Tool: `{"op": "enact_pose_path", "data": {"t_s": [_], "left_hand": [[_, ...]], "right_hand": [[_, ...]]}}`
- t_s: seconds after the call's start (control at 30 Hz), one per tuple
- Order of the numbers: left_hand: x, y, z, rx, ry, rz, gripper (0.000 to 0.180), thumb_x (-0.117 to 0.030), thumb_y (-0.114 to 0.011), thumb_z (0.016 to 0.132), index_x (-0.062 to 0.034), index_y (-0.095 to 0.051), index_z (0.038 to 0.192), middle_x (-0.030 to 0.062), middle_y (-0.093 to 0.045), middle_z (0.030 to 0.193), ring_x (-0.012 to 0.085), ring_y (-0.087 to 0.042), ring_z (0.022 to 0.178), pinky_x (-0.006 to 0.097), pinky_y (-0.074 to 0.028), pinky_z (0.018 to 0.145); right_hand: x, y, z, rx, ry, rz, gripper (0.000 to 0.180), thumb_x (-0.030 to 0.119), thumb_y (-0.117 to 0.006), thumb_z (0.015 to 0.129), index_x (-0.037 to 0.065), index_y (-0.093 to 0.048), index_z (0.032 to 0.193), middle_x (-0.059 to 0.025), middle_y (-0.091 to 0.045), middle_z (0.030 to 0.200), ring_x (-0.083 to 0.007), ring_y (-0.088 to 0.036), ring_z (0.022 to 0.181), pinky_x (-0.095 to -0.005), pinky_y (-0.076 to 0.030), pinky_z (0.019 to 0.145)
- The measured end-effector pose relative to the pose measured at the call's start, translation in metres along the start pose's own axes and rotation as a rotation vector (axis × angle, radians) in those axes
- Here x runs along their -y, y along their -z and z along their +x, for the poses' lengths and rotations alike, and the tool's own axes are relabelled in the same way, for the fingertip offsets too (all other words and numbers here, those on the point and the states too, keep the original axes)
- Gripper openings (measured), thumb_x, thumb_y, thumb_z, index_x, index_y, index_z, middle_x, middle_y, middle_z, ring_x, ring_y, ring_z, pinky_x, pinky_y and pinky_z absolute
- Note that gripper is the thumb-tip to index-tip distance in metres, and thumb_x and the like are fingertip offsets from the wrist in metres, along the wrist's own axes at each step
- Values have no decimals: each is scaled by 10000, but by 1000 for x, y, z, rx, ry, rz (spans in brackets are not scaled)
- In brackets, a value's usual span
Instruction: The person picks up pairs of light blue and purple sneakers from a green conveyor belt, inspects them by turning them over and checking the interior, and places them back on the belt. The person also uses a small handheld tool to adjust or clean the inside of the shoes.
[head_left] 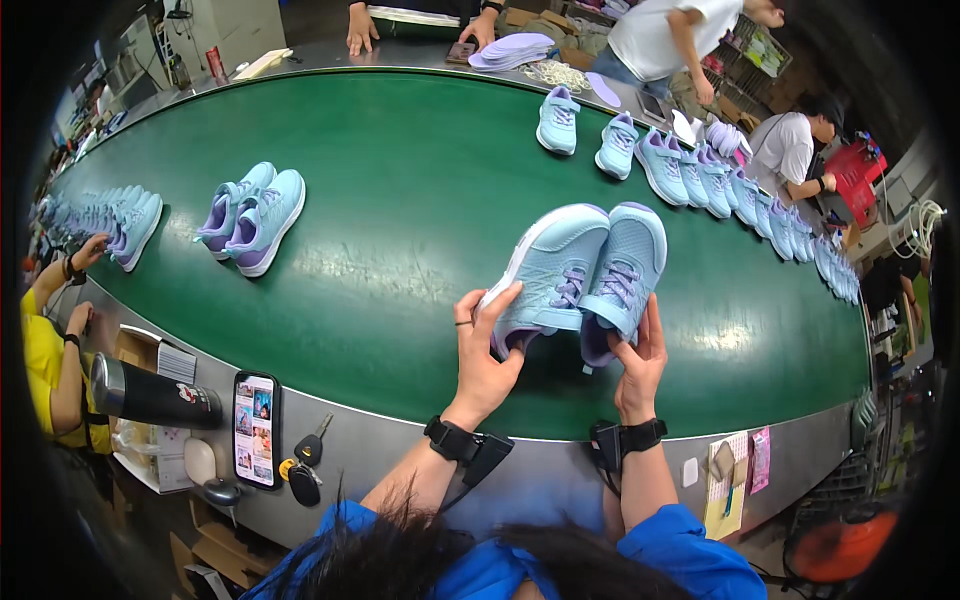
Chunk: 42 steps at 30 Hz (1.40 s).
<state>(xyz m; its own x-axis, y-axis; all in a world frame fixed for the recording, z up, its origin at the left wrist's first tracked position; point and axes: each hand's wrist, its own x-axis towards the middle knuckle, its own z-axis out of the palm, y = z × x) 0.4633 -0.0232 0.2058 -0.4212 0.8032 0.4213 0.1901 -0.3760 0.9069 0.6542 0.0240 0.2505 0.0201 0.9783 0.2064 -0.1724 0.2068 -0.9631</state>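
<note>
Two light blue sneakers with purple laces are held side by side above the green belt, toes pointing away from me. My left hand (486, 350) grips the left sneaker (553, 262) at its heel, with the thumb at the shoe's opening and fingers along the white sole. My right hand (638, 362) holds the right sneaker (628, 262) by the heel, thumb at the collar and fingers along its outer side. The two shoes touch or nearly touch along their inner sides. Black straps with small boxes sit on both my wrists.
On the green belt (400, 330), a sneaker pair (262, 222) stands at left, with rows of sneakers at far left and along the right edge (715, 185). The near metal ledge holds a phone (257, 430), keys (305, 465), a black tumbler (155, 393) and a notepad (725, 490). Other people work around the belt.
</note>
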Motion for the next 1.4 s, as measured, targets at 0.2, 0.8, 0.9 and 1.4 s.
{"op": "enact_pose_path", "data": {"t_s": [0.2,0.8,0.9,1.4], "left_hand": [[-2,-1,-1,-17,23,3,706,49,-654,635,-178,-521,1290,111,-359,1244,277,-371,1197,368,-321,1031],[27,-8,-9,158,254,-72,501,71,-456,850,-41,-480,1337,201,-256,1495,257,-470,1208,293,-403,934],[32,-6,-10,12,203,-2,508,104,-433,811,-21,-516,1296,188,-340,1448,278,-473,1204,299,-404,938],[21,9,-3,-607,225,0,682,179,-332,651,-36,-488,1279,217,-366,1286,370,-368,1235,432,-327,1053]], "right_hand": [[-5,2,1,16,36,-52,759,-129,-630,721,37,-367,1414,-127,-484,1340,-201,-526,1163,-313,-441,959],[-23,28,11,-162,-94,-368,396,323,-494,948,72,-576,1242,-64,-489,1335,-152,-498,1088,-228,-433,695],[-14,15,5,-169,48,-608,351,212,-602,870,99,-578,1201,-62,-487,1292,-197,-422,1143,-321,-386,898],[-2,-126,63,792,244,-1443,610,546,-815,539,65,-664,883,-200,-548,905,-356,-439,953,-408,-391,857]]}}
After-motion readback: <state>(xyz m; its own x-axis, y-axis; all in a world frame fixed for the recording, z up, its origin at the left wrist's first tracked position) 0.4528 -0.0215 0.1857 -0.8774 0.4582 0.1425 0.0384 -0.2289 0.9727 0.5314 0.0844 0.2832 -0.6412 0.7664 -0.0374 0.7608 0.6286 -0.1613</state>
